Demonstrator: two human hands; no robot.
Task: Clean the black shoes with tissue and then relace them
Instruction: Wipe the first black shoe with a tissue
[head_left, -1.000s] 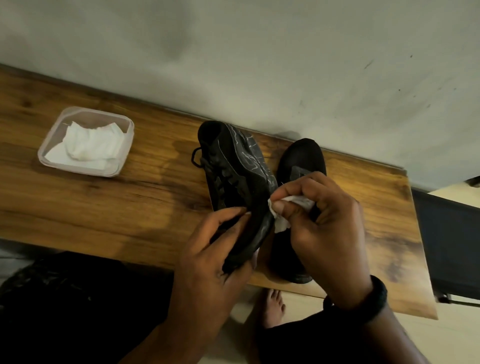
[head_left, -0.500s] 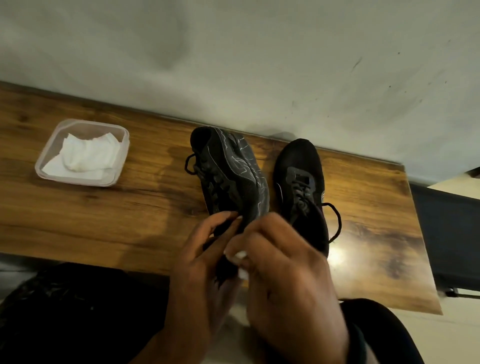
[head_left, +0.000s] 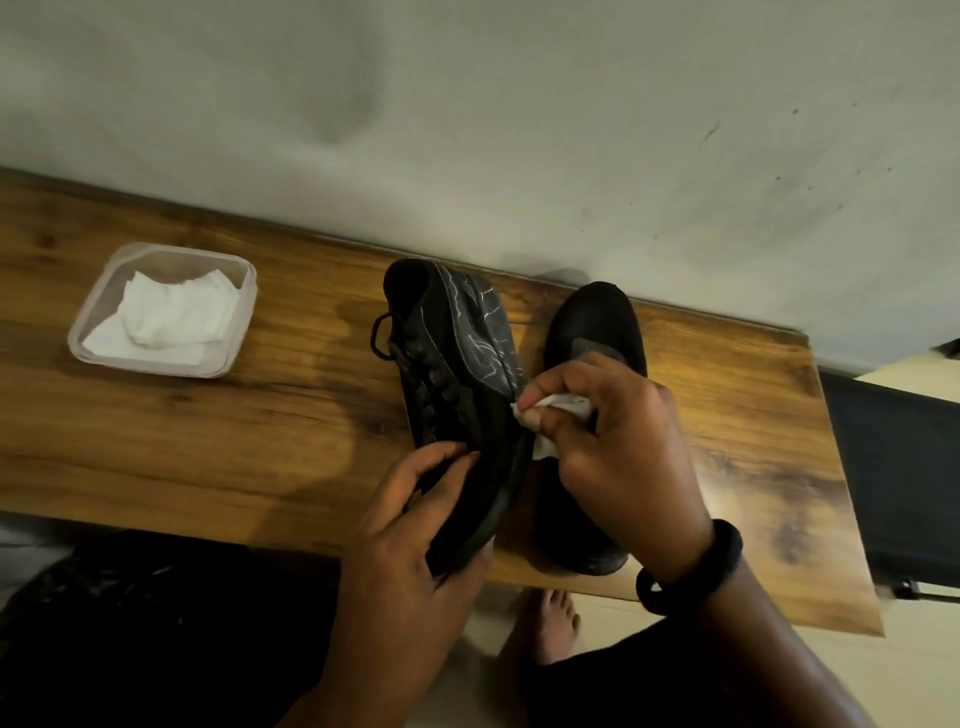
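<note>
Left hand (head_left: 415, 519) grips the near end of the shoe (head_left: 457, 374), tipping it sideways on the table (head_left: 208, 441) so its sole edge faces the right hand (head_left: 623, 457), which pinches a tissue (head_left: 561, 405) against it. The second shoe (head_left: 592, 322) stands just beside; spare tissues lie in a tub (head_left: 161, 312).

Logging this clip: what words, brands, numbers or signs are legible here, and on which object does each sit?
None can be read in the head view.
On the tilted shoe: pale squiggly lines along its side, a pattern, not letters.
On the flat shoe: a grey tongue patch, too blurred to tell any mark.
On the plastic tub, tissue wad and wristband: no print visible.
</note>
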